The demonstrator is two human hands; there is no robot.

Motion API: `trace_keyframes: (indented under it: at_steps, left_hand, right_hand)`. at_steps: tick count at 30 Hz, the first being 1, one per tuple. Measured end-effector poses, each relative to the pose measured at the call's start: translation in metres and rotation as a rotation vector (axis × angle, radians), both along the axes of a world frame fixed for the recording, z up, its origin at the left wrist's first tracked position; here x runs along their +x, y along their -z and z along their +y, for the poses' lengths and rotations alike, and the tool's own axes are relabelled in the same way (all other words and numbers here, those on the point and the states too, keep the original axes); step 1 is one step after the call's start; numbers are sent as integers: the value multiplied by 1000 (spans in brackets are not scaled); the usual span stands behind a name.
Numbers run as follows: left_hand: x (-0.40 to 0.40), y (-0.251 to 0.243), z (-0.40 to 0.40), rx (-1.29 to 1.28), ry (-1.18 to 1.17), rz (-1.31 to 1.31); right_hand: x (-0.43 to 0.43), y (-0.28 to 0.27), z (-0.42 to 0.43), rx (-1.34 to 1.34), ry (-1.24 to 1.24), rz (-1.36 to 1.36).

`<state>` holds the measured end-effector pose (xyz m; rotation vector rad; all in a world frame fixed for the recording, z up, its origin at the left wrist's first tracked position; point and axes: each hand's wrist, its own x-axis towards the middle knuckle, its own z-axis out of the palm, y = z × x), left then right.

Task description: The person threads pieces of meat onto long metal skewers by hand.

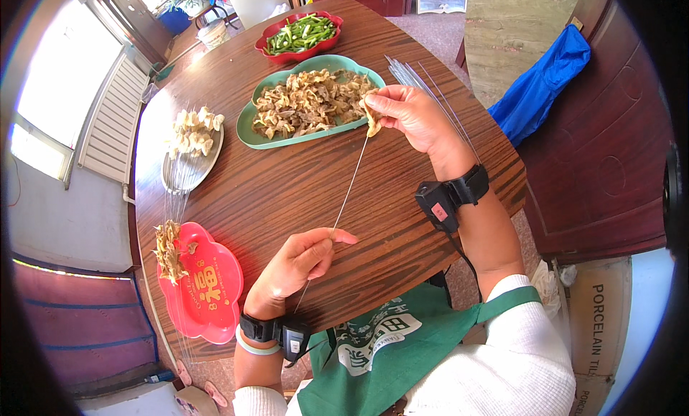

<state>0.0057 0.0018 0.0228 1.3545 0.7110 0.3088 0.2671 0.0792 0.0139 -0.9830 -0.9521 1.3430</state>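
A thin metal skewer (351, 190) slants up across the table from my left hand (304, 257), which grips its lower part with the index finger extended. At its upper end is a limp, tan piece of food (373, 123), pinched between the thumb and fingers of my right hand (406, 115). The right hand hovers at the right rim of a green scalloped tray (250, 133). That tray holds a heap of similar brownish, crinkled food pieces (307, 101), whose exact kind I cannot tell. Loose skewers (406, 74) lie just beyond the right hand.
Loaded skewers bear pale food pieces (194, 131) over a metal plate (215, 160) at the left. Nearer, more with brownish pieces (169, 249) rest on a red flower-shaped tray (210, 314). A red dish (261, 45) of cut green stalks (301, 34) stands on the wooden table (285, 190).
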Motion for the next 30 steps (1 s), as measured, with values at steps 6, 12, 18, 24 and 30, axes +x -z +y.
trace_keyframes:
  at_steps: [6,12,18,24,30]
  left_hand:
    - [1,-3,1,1,-52,-3]
    - [1,-3,0,-29,-103,-46]
    - [1,-1,-1,-64,-124,-107]
    - [3,3,-2,-98,-209,-171]
    - [0,13,2,-64,-233,-190]
  right_hand:
    - [-5,2,0,114,47,-102]
    - [-13,2,-1,126,46,105]
    - [-15,3,-1,64,53,313]
    - [-21,7,-1,16,53,392]
    - [-25,9,-1,29,103,278]
